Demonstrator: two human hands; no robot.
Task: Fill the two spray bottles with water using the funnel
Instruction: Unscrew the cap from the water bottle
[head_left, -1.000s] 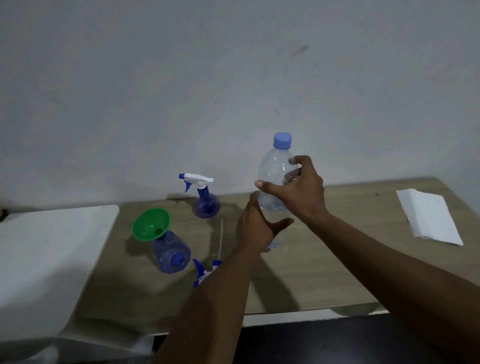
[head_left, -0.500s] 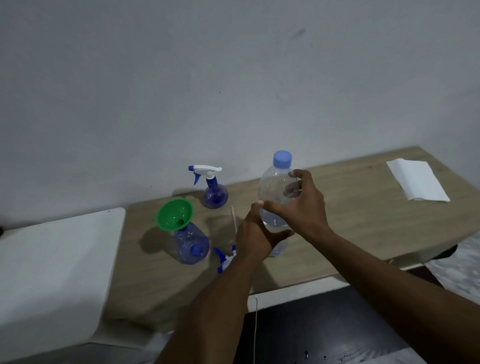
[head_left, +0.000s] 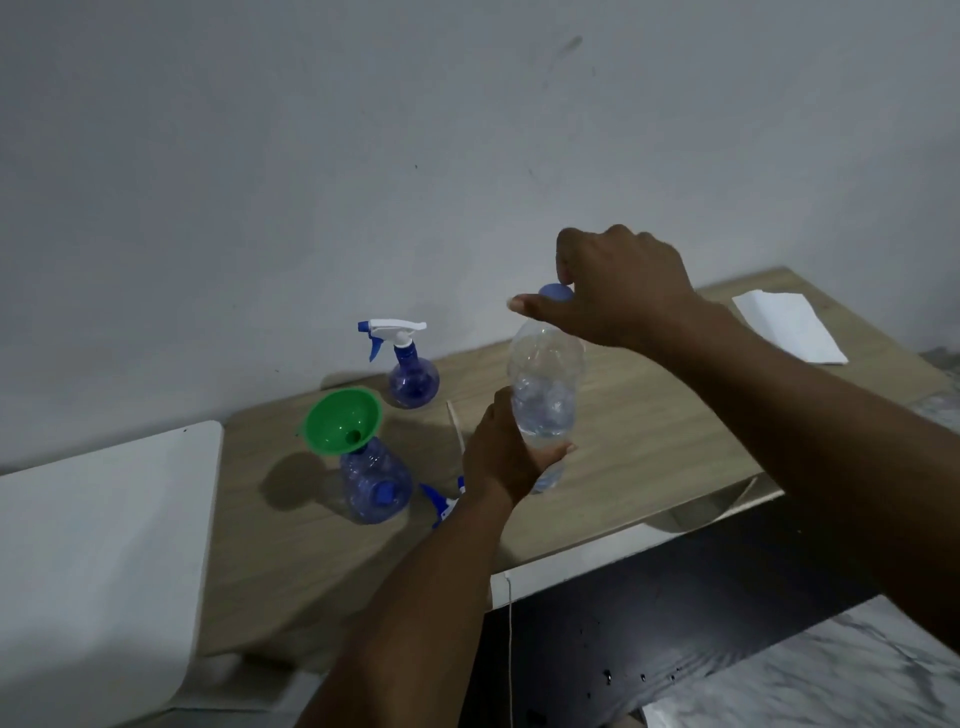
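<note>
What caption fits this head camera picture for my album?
Left hand holds the water bottle while the right hand grips its blue cap; green funnel sits in a spray bottle.

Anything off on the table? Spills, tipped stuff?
Nothing stands out. The funnel sits in the open spray bottle, whose spray head lies on the table beside it; the other spray bottle stands upright. No spill shows. The left hand holds the water bottle; the right hand grips its cap.

Wooden table (head_left: 649, 441), sprayer bottle (head_left: 413, 382), funnel-topped bottle (head_left: 374, 486), sprayer head (head_left: 441, 506), white paper (head_left: 789, 325)
</note>
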